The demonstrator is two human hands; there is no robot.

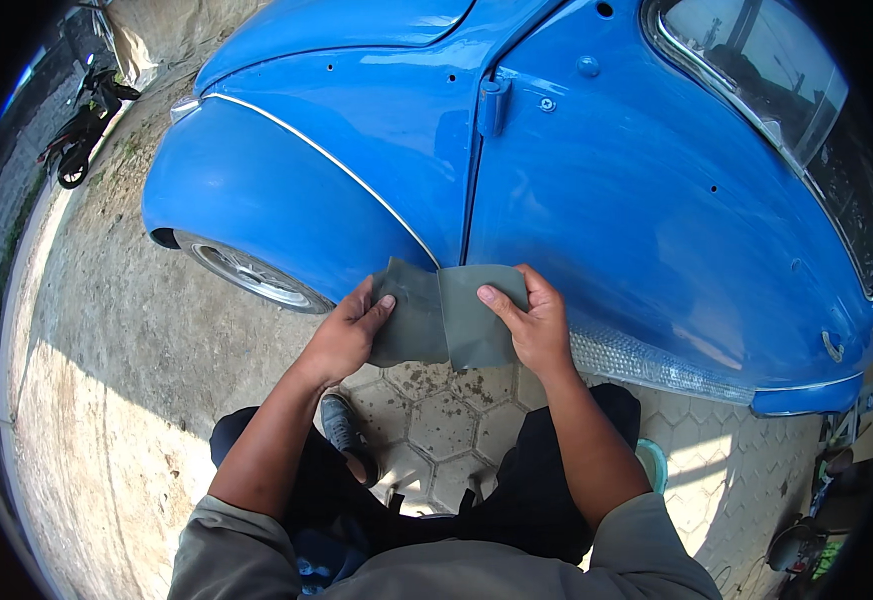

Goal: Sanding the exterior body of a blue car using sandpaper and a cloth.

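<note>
Two grey-green pieces of sandpaper meet edge to edge in front of me, low against the side of a blue car (647, 220). My left hand (347, 332) pinches the darker left piece (412, 315), thumb on top. The lighter, slightly curved right piece (477, 335) is gripped by my right hand (545, 325), its thumb across the face and its fingers behind. Whether the two pieces are still joined at the middle, I cannot tell. Just beyond the sheets are the door seam and the end of the fender's pale trim strip (332, 158).
The front wheel (252, 272) stands left of my hands; a ribbed metallic running board (657, 362) extends right. A teal-rimmed container (654, 465) sits beside my right leg. My shoe (342, 425) rests on hexagonal paving (447, 425). A motorcycle (82, 125) is parked far left.
</note>
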